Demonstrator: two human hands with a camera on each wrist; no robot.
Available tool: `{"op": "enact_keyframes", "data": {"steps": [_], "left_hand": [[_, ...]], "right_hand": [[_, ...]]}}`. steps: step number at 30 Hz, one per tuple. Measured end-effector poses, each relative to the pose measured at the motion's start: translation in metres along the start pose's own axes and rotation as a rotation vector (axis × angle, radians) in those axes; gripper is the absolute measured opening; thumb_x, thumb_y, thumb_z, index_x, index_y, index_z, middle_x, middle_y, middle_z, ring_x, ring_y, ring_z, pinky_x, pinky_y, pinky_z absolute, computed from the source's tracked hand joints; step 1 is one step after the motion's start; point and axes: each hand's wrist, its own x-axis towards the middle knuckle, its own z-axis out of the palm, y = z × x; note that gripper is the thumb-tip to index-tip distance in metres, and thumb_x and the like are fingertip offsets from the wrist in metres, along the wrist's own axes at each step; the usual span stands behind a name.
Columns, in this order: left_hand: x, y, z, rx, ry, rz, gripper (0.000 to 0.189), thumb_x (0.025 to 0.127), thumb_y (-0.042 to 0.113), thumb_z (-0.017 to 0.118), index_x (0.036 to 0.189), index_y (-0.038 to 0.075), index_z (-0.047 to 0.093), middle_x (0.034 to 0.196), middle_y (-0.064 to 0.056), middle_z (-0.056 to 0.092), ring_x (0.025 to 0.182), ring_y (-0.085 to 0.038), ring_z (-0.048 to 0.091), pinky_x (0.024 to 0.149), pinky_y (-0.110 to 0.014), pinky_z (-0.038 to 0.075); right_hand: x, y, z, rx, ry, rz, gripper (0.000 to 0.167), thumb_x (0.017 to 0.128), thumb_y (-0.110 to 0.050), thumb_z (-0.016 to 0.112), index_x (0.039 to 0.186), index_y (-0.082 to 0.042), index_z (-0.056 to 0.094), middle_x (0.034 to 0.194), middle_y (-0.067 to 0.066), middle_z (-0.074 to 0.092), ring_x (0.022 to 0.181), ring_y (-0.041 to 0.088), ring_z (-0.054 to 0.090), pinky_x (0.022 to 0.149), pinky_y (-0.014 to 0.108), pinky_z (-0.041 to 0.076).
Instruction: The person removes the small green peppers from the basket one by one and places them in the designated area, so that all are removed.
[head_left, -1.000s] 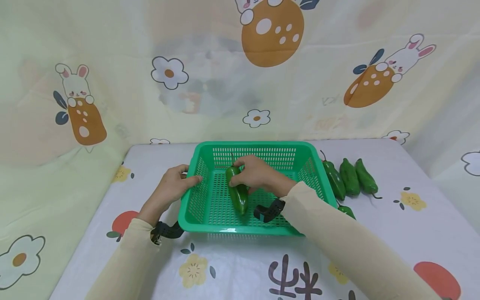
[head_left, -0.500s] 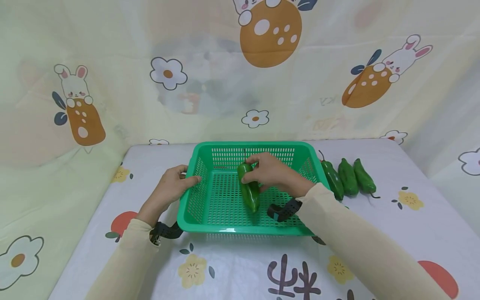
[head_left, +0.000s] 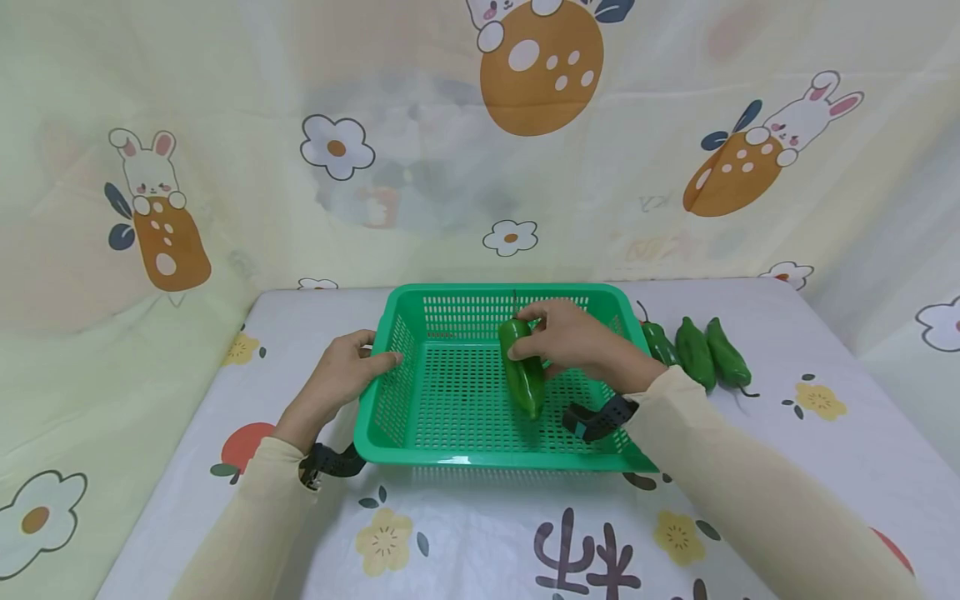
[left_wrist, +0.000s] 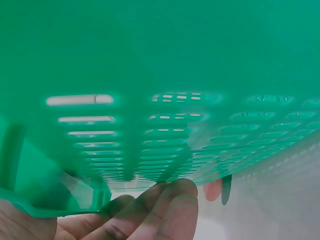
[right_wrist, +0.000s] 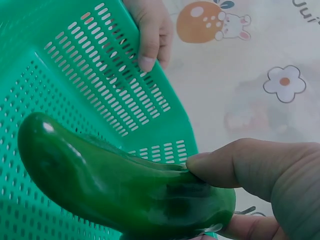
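Note:
A green pepper (head_left: 522, 371) is pinched near its stem end by my right hand (head_left: 573, 342), over the right half of the green plastic basket (head_left: 480, 459). In the right wrist view the thumb (right_wrist: 215, 167) presses one side of the pepper (right_wrist: 115, 180), while the other fingers are mostly hidden below. My left hand (head_left: 341, 375) grips the basket's left rim, thumb over the edge and fingers outside. From the left wrist view, those fingers (left_wrist: 175, 215) lie under the slotted wall.
Several more green peppers (head_left: 695, 354) lie on the table to the right of the basket, partly covered by my right sleeve (head_left: 738, 471). A patterned cloth (head_left: 420, 200) hangs behind the table.
My right hand has carried the pepper rightward across the basket, from left of its middle to the right half. The left hand and basket have stayed in place.

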Motion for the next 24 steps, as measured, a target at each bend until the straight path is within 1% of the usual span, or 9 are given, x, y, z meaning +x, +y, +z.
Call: {"op": "enact_keyframes", "data": {"steps": [11,18,24], "left_hand": [[0.0,0.001,0.0,-0.004,0.0,0.002,0.046,0.101,0.019,0.064,0.137,-0.009,0.056,0.122,-0.031,0.068,0.097,-0.038,0.076,0.077,-0.046,0.066],[0.001,-0.001,0.0,0.006,-0.001,-0.003,0.048,0.1,0.021,0.065,0.137,-0.009,0.056,0.124,-0.031,0.068,0.096,-0.038,0.076,0.077,-0.046,0.066],[0.002,-0.002,0.0,0.008,0.002,-0.003,0.048,0.101,0.022,0.065,0.137,-0.009,0.056,0.124,-0.03,0.068,0.098,-0.038,0.075,0.079,-0.046,0.066]], "right_hand": [[-0.013,0.009,-0.017,-0.016,0.022,0.007,0.072,0.096,-0.011,0.073,0.158,-0.001,0.038,0.122,0.022,0.059,0.098,0.028,0.072,0.079,0.044,0.066],[-0.021,0.013,-0.026,-0.034,0.028,0.014,0.074,0.096,-0.012,0.073,0.159,-0.001,0.037,0.116,0.02,0.059,0.092,0.024,0.071,0.078,0.041,0.066],[-0.031,0.017,-0.034,-0.046,0.028,0.012,0.076,0.097,-0.014,0.072,0.161,-0.001,0.033,0.12,0.02,0.056,0.096,0.026,0.067,0.08,0.041,0.065]]}}
